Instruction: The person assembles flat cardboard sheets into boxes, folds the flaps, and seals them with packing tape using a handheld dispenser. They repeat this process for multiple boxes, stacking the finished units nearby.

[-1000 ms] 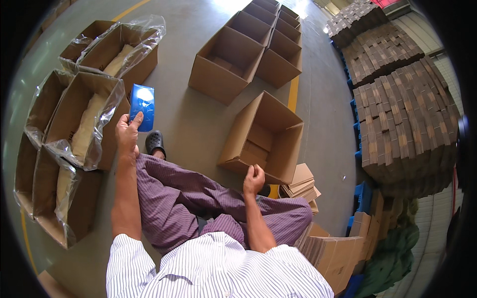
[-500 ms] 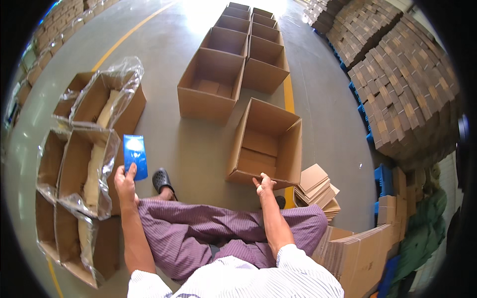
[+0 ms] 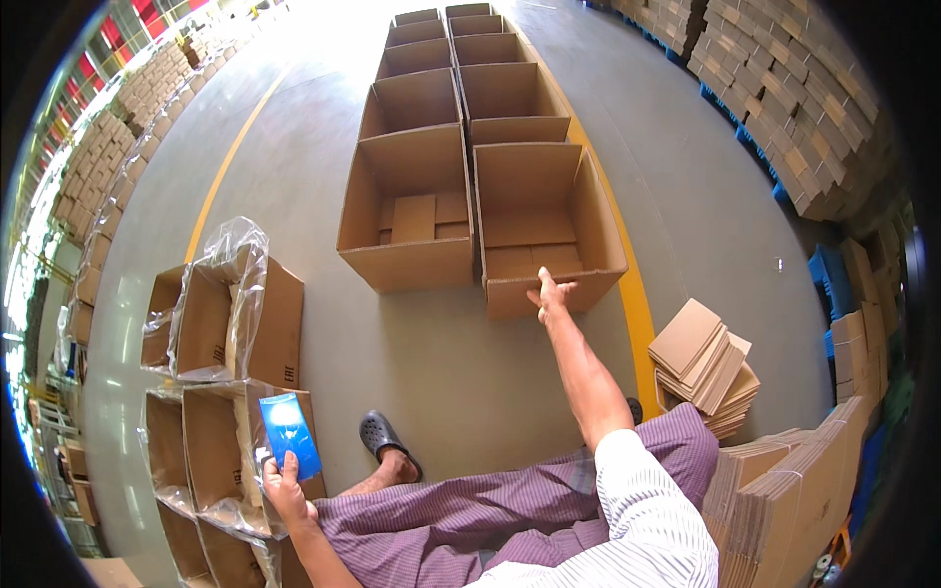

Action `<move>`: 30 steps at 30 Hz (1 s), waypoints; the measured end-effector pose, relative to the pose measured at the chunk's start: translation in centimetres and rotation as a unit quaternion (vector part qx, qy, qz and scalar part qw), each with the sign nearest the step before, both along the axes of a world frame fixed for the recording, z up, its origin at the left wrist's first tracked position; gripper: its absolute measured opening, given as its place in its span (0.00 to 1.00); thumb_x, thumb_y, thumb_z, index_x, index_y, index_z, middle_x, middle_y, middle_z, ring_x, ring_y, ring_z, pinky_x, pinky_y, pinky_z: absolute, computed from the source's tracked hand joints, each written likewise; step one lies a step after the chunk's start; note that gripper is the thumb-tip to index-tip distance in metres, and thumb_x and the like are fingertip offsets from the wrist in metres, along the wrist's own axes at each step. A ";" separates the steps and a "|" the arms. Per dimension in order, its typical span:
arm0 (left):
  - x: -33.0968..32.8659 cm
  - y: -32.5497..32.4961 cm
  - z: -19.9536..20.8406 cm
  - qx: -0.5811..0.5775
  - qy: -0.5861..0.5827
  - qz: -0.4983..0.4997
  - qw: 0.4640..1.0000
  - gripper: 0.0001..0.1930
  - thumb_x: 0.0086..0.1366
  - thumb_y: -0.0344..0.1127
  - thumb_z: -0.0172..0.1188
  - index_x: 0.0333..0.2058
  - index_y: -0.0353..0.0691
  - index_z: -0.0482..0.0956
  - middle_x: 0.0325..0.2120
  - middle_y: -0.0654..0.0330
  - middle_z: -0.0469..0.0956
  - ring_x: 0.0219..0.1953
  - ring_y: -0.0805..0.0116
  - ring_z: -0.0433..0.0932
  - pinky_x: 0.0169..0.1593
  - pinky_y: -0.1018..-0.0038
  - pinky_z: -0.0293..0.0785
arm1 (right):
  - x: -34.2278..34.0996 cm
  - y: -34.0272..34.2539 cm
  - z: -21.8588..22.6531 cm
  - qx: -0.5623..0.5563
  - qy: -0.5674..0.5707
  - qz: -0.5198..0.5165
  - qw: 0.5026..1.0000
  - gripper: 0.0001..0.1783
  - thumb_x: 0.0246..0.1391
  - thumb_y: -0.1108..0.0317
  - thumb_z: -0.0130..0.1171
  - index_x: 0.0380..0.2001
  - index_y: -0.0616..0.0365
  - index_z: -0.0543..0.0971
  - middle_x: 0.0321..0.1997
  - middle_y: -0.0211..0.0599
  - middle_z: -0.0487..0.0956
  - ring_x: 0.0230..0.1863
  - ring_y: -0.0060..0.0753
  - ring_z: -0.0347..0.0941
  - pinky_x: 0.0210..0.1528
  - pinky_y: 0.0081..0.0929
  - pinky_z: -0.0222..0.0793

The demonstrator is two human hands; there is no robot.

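Observation:
My left hand point(image 3: 287, 495) holds a flat, shiny blue rectangular piece point(image 3: 291, 436), its thumb lying across the front face. What this piece is, I cannot make out. At arm's length, my right hand point(image 3: 551, 296) grips the near top rim of an open cardboard box point(image 3: 529, 218), some fingers over the edge and the others against the outer wall. This box stands at the near end of the right row, close to the box behind it. Beside it on the left is another open cardboard box point(image 3: 407, 267) with a loose-looking flap on its bottom.
Two rows of open boxes point(image 3: 412, 98) run away from me. At left stand boxes with clear plastic liners point(image 3: 276, 318). Cardboard sheets point(image 3: 691, 338) lie stacked on the right, near bundled flat cartons point(image 3: 799, 500). Pallet stacks point(image 3: 794, 108) line the far right beyond a yellow floor line point(image 3: 635, 304).
The box under my right hand has slid forward to the near end of the right row, and my right arm has stretched out with it. The left hand still holds the blue piece.

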State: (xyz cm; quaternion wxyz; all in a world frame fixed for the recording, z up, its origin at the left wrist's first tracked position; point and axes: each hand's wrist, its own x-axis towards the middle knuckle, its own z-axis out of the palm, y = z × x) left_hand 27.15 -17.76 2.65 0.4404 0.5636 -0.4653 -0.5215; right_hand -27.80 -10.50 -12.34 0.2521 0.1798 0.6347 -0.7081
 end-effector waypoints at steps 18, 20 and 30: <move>-3.4 0.2 2.1 0.001 -0.031 -0.017 0.999 0.10 0.63 0.34 0.66 0.33 0.40 0.73 0.28 0.68 0.75 0.28 0.81 0.69 0.37 0.81 0.69 | -8.3 -0.7 -1.6 -0.035 0.116 0.097 0.988 0.40 0.64 0.56 0.55 0.71 0.46 0.47 0.67 0.42 0.63 0.58 0.43 0.71 0.49 0.42 0.76; -3.7 -0.2 1.6 0.000 -0.025 -0.027 0.999 0.10 0.63 0.34 0.66 0.33 0.40 0.73 0.28 0.68 0.74 0.28 0.81 0.69 0.37 0.81 0.69 | -8.0 3.1 -1.9 0.070 0.130 0.196 0.970 0.35 0.63 0.54 0.56 0.68 0.49 0.56 0.63 0.42 0.69 0.58 0.43 0.71 0.48 0.40 0.75; -3.8 0.0 -1.1 -0.021 0.012 -0.139 0.990 0.10 0.65 0.37 0.63 0.33 0.40 0.73 0.29 0.64 0.79 0.29 0.78 0.76 0.35 0.79 0.73 | 7.7 23.5 15.1 0.294 0.207 0.847 0.393 0.35 0.61 0.46 0.53 0.63 0.57 0.66 0.61 0.45 0.73 0.63 0.50 0.67 0.63 0.40 0.64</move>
